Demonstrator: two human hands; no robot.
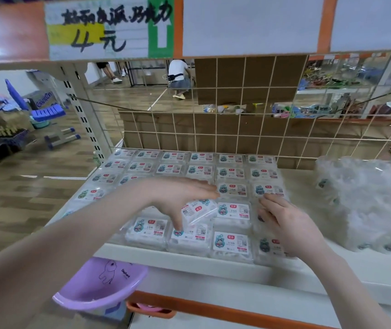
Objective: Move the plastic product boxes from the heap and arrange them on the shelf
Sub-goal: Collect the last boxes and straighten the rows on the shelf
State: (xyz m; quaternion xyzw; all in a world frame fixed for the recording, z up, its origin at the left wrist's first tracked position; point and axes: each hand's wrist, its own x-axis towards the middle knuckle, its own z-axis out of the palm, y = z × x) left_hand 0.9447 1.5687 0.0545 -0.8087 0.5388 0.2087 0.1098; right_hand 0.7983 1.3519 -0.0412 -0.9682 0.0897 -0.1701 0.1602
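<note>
The shelf (308, 274) carried nearly everything, backed by a wire grid panel (237, 129) with brown cardboard behind it. Most of its left and middle was covered by the arranged boxes (231, 173), clear plastic packs with white labels lying flat in tidy rows and touching edge to edge. On the right end of the shelf sat the heap (365, 205), a loose pile of the same packs in clear wrapping, apart from the rows. Below the shelf edge hung a purple basin (99, 288).

The left hand (178, 198) reached across the rows, fingers and thumb curled round one tilted box (198, 210), lifted at an angle above the front rows and not yet lying flat. The right hand (284, 219) lay on the packs at the right end of the front rows, fingers loosely bent and pressing down, gripping nothing.

The step in hand seemed to be seating the tilted box in the grid. To do it well, it should probably be levelled, label up and turned the same way as its neighbours, then lowered squarely so its edges met those beside it without riding over them. The right hand steadying the nearby packs would likely keep the row from sliding.
</note>
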